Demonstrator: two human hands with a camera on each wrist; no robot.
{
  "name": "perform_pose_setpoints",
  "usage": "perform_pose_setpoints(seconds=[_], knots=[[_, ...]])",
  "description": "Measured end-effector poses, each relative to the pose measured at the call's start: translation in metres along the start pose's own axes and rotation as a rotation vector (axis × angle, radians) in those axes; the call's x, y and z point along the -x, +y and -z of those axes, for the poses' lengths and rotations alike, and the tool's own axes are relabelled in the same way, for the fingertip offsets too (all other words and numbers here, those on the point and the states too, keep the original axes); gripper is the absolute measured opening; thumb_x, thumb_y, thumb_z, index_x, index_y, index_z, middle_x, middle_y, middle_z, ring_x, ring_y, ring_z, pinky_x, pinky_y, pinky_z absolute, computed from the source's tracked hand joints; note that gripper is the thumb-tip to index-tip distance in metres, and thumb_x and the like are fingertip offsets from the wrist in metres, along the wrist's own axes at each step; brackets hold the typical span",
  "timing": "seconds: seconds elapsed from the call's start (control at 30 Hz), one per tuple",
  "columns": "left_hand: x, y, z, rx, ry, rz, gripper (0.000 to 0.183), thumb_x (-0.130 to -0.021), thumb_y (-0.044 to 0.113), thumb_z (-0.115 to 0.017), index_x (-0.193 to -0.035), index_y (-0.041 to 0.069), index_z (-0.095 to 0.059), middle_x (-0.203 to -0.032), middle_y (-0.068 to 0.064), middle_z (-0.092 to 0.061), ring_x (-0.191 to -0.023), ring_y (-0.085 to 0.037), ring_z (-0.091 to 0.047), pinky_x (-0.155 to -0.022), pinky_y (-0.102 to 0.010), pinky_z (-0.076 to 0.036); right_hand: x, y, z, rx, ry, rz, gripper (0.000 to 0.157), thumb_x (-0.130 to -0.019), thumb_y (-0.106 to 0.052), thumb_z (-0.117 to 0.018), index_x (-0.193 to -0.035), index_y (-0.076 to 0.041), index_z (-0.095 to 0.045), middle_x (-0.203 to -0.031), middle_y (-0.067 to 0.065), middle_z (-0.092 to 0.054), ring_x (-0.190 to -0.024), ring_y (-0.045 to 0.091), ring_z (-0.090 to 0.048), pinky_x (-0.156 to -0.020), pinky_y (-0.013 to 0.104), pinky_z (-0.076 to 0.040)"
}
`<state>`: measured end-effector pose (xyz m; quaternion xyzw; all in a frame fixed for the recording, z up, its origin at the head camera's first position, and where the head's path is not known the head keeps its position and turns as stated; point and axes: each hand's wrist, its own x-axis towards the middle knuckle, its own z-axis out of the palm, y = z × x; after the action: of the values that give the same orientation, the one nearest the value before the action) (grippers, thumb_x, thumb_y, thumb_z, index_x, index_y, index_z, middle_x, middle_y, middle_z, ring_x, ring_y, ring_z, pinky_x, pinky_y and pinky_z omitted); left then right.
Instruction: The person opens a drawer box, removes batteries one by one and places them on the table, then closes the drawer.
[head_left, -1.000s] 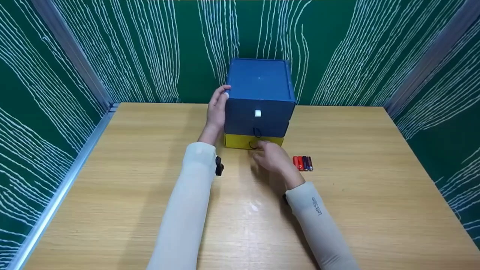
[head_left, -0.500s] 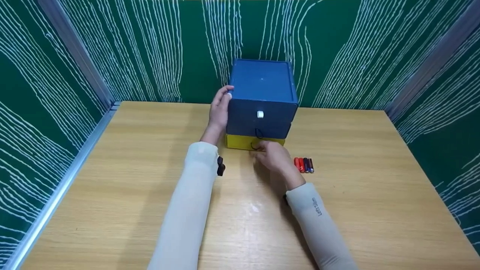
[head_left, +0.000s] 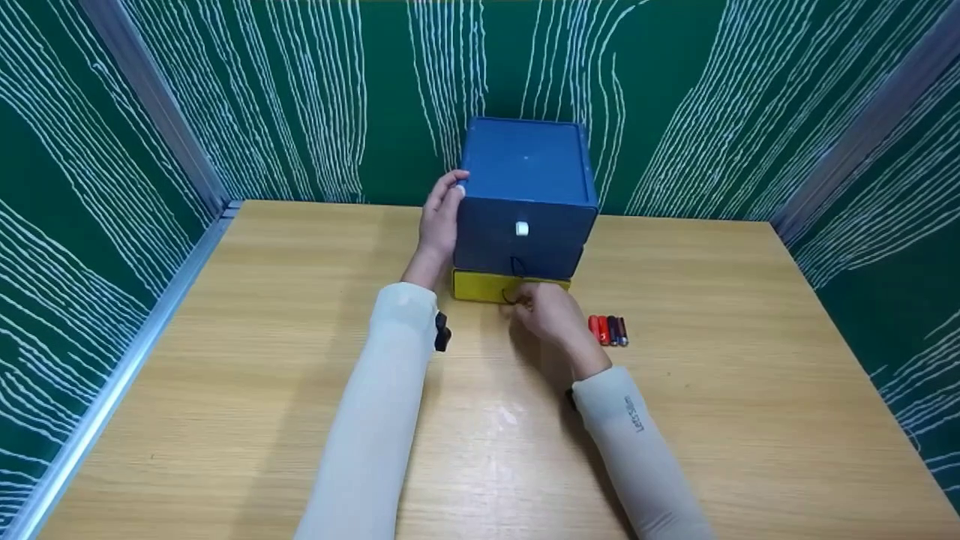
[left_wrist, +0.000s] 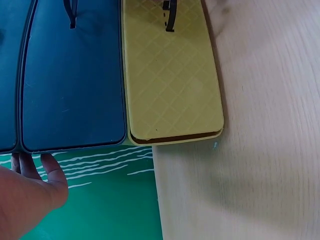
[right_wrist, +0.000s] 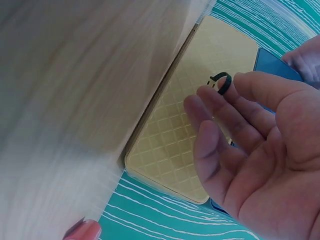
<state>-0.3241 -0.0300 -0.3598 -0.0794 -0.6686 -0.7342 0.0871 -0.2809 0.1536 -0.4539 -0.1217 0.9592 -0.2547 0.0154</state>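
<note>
A drawer cabinet stands near the back wall, with a blue top (head_left: 529, 161), dark blue drawers (left_wrist: 72, 85) and a yellow bottom drawer (left_wrist: 175, 80). My left hand (head_left: 441, 225) rests against the cabinet's left side, fingertips at its upper edge. At the yellow drawer's front, my right hand (head_left: 551, 311) has thumb and finger on either side of a black loop handle (right_wrist: 225, 84), pinching it. A narrow gap shows along the yellow drawer's end in the left wrist view. A white knob (head_left: 522, 229) sits on the top drawer.
Several red and dark batteries (head_left: 609, 330) lie side by side on the wooden table (head_left: 750, 390), just right of my right hand. Green walls (head_left: 300, 90) with white wavy lines enclose the back and sides.
My right hand's fingers have drawn in closer around the loop handle. The left hand stays on the cabinet's side. The whole head view has shifted slightly.
</note>
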Motion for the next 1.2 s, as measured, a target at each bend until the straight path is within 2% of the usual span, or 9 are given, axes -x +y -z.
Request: perform_pose_setpoints(seconds=[0.1,0.47,0.8,1.03,1.2], knots=[[-0.0002,-0.001,0.0002,0.019,-0.004,-0.004,0.031,-0.093,0.021,-0.034,-0.12,0.013,-0.047,-0.133,0.002,-0.039,-0.12,-0.012,-0.034,-0.103,-0.033,-0.024,0.0003,-0.0007,-0.0003,0.0,0.008,0.004,0.013,-0.08,-0.023,-0.058,-0.09,-0.02,-0.067,-0.088,-0.006,-0.062,-0.071,0.016,-0.052,-0.064,0.029,-0.043],[-0.0015,-0.001,0.0006,0.0,0.003,0.026,0.031,-0.093,0.024,-0.034,-0.12,0.018,-0.048,-0.133,0.005,-0.039,-0.12,-0.011,-0.035,-0.103,-0.035,-0.024,0.0009,-0.0029,-0.0004,0.006,0.004,-0.022,0.009,-0.077,-0.025,-0.061,-0.086,-0.024,-0.066,-0.085,-0.009,-0.061,-0.072,0.016,-0.051,-0.065,0.029,-0.042],[-0.0042,-0.0023,-0.003,-0.008,-0.013,0.045,0.03,-0.093,0.027,-0.035,-0.119,0.021,-0.048,-0.133,0.007,-0.039,-0.119,-0.013,-0.035,-0.102,-0.038,-0.025,0.0035,-0.0034,0.0011,-0.001,-0.033,-0.076,0.011,-0.078,-0.023,-0.061,-0.088,-0.021,-0.066,-0.085,-0.006,-0.061,-0.072,0.018,-0.052,-0.067,0.029,-0.043],[-0.0025,0.0021,-0.0012,-0.01,-0.01,-0.02,0.031,-0.093,0.021,-0.034,-0.12,0.013,-0.048,-0.131,0.002,-0.041,-0.119,-0.012,-0.036,-0.103,-0.032,-0.025,0.0012,-0.0018,-0.002,-0.028,-0.014,0.003,0.01,-0.078,-0.022,-0.063,-0.088,-0.021,-0.066,-0.085,-0.007,-0.06,-0.075,0.017,-0.05,-0.072,0.03,-0.044],[-0.0003,0.0003,0.0008,-0.006,-0.008,0.004,0.031,-0.094,0.021,-0.033,-0.121,0.014,-0.047,-0.131,0.003,-0.04,-0.118,-0.012,-0.035,-0.103,-0.033,-0.024,0.0033,-0.0006,-0.0073,0.002,0.001,0.052,0.013,-0.078,-0.023,-0.063,-0.089,-0.019,-0.067,-0.084,-0.006,-0.062,-0.072,0.016,-0.051,-0.07,0.03,-0.045]])
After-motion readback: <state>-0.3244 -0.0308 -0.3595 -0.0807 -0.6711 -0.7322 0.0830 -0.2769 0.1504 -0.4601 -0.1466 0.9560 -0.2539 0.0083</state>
